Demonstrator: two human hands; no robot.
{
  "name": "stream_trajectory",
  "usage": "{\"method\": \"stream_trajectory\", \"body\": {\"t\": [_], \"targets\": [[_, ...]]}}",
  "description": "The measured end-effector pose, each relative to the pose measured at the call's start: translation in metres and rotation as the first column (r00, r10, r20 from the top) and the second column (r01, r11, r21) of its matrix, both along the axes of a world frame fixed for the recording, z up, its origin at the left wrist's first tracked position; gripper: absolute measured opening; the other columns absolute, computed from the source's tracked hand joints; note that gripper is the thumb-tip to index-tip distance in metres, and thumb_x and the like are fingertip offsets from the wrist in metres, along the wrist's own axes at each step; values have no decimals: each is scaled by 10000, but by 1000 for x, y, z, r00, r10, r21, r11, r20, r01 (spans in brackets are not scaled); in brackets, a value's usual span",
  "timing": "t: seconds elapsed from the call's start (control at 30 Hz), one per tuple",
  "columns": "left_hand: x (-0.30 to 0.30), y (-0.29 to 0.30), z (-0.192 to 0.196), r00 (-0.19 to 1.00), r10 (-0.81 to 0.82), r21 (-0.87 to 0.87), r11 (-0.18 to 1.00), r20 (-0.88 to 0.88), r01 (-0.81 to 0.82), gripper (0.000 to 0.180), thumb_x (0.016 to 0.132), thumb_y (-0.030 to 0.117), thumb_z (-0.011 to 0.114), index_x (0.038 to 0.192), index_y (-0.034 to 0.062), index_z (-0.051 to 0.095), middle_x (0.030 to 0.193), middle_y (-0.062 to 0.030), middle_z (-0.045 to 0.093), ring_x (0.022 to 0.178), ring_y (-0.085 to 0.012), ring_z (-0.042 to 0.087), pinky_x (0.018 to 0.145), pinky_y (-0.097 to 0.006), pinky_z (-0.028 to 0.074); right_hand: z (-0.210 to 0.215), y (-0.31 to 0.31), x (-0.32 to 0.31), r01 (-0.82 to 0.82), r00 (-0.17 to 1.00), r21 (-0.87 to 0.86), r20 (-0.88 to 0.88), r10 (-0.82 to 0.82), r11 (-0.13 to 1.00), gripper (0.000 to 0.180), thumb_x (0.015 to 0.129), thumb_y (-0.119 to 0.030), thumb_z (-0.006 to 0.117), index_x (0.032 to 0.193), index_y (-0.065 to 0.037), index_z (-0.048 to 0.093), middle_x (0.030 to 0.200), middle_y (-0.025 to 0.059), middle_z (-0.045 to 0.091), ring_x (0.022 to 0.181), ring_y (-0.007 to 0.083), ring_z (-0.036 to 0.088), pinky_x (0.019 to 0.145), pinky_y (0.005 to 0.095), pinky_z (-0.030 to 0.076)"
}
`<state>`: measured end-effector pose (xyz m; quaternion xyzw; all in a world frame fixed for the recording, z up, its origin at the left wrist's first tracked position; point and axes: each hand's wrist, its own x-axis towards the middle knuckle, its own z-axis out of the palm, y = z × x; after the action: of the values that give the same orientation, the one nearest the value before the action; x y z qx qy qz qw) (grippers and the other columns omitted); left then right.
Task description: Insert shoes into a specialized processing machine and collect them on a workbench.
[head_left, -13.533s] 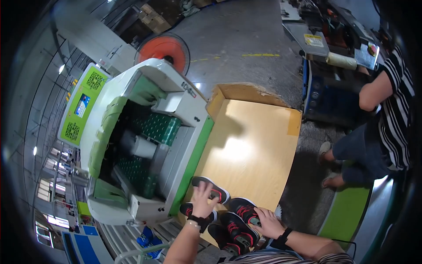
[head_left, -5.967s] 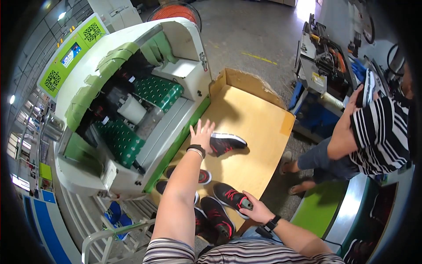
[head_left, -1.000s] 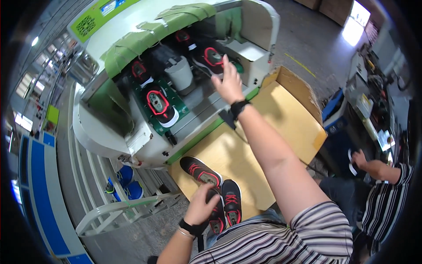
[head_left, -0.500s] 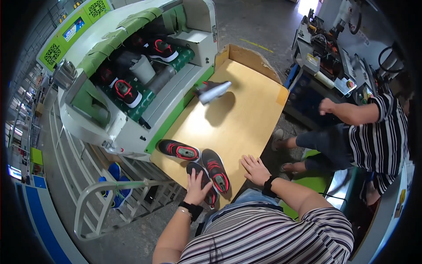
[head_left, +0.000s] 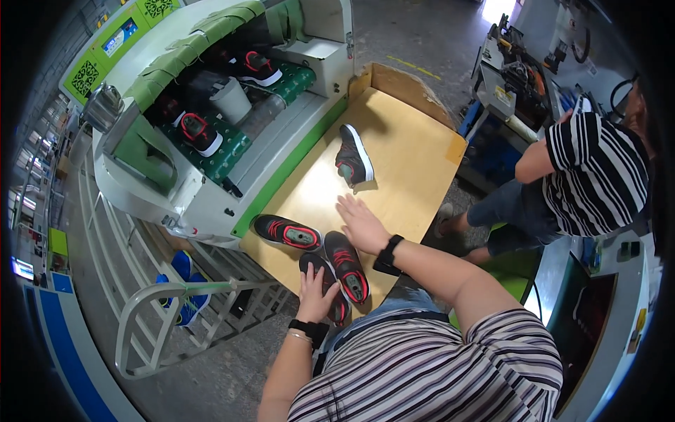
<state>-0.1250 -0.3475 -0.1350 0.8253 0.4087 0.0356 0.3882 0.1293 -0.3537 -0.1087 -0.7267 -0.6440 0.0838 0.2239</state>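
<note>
Sneaker (head_left: 325,283) under left hand (head_left: 316,295), fingers flat, not closed; right hand (head_left: 363,224) open above tabletop (head_left: 415,176). Judged light, flexible; best held mid-body.

wooden table (head_left: 415,162), four shoes (head_left: 354,156)

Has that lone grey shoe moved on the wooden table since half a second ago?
Yes. The grey shoe now lies nearer the table middle, farther from the cardboard end wall.

Three black-and-red sneakers (head_left: 330,264) lie sole-down at the wooden table's (head_left: 408,169) near edge.
</note>
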Motion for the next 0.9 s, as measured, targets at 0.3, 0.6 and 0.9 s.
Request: {"method": "stream_trajectory", "body": {"t": [0.3, 0.6, 0.9], "targets": [[0, -4, 17, 999, -18, -65, 998, -38, 16, 728, 870, 419, 665, 1450, 68, 397, 1577, -208, 180, 1417, -488, 174, 1129, -555, 215, -27, 107, 100, 286, 915, -79, 319, -248, 955, 1177, 633, -478, 840, 1476, 55, 215, 1549, 226, 239, 1440, 378, 224, 1169, 485, 211], [3, 8, 15, 995, -96, -44, 995, -34, 94, 792, 856, 408, 682, 1468, 41, 339, 1563, -254, 178, 1397, -522, 180, 1143, -543, 204, -32, 15, 179, 520, 582, -139, -664, -469, 843, 679, 724, -136, 693, 1345, -20, 443, 1162, 243, 599, 1113, 342, 581, 968, 391, 451], [24, -9, 47, 877, -468, 252, 841, -105, 479, 958, 736, 452, 762, 1498, 99, 301, 1558, -177, 266, 1383, -441, 305, 1071, -612, 263, -64, -117, -33, 312, 802, 63, -553, -227, 948, 804, 753, -320, 745, 1381, 23, 377, 1280, 281, 515, 1176, 433, 510, 1019, 459, 412]]}}
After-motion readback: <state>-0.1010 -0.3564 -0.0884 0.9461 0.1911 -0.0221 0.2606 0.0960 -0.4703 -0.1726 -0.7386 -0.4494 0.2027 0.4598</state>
